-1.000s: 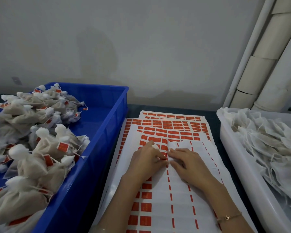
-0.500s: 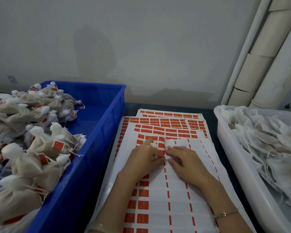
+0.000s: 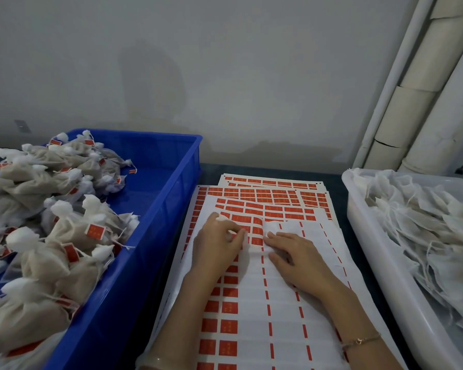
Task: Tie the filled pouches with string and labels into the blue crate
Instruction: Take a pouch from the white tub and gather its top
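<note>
Centrally, a stack of label sheets [image 3: 251, 316] lies on the dark table top [image 3: 337, 182], printed with rows of red rectangles; many positions on the top sheet are white. Left hand [image 3: 219, 244] sits on the top sheet with fingers curled and thumb pressed to forefinger, pinching a small white piece [image 3: 229, 233]. Whether that piece is string, label backing or fabric: cannot tell. Right hand [image 3: 297, 263] lies just beside it, palm down, fingers nearly straight and relaxed, fingertips [image 3: 269, 236] resting on the near edge of a flat white pouch [image 3: 289, 228]. This pouch lies on the top sheet, just beyond the right hand and between the two containers, not in either. The two hands are near one another but apart. A thin bracelet [image 3: 360, 341] shows on the right wrist. Blue crate [image 3: 171, 198] stands at the left, its long wall just beside the sheets. It holds a heap of tied pouches [image 3: 72, 231], necks gathered, several carrying red labels [image 3: 94, 232]; the far right part of its floor is bare. White tub [image 3: 372, 263] stands at the right with loose pouches [image 3: 425, 231] piled in it. Pale pipes [image 3: 417, 108] run up the wall behind the tub.
</note>
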The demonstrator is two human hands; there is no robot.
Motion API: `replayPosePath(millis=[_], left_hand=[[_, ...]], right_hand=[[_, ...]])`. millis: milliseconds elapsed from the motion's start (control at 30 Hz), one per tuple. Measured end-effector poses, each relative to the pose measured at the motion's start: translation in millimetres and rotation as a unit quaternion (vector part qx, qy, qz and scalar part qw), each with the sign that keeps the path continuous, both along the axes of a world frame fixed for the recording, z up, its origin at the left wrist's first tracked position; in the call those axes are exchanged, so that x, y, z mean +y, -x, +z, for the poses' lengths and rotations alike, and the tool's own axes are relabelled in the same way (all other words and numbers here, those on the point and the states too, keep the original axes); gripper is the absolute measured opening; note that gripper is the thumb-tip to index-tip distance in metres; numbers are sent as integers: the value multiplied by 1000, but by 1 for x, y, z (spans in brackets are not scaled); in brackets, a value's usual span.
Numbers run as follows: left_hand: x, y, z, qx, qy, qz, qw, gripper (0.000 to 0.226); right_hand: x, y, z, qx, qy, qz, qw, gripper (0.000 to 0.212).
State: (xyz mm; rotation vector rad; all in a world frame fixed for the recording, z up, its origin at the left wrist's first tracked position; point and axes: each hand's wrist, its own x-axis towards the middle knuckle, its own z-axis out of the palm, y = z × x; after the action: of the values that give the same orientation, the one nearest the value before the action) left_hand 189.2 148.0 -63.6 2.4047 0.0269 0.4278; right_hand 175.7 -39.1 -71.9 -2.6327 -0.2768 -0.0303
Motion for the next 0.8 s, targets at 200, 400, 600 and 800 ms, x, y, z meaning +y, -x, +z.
replayPosePath(millis=[200,400,600,800], left_hand=[[7,0,6,-52,92,92,990,22],[1,1,5,-11,148,20,989,17],[-6,5,8,6,175,-59,983,6],[-11,9,9,34,195,-128,972,7]], right_hand=[[-1,1,0,7,-3,4,1000,44],[0,0,0,6,7,5,1000,45],[5,5,1,18,-57,-14,998,50],[22,14,15,-47,-232,-22,971,52]])
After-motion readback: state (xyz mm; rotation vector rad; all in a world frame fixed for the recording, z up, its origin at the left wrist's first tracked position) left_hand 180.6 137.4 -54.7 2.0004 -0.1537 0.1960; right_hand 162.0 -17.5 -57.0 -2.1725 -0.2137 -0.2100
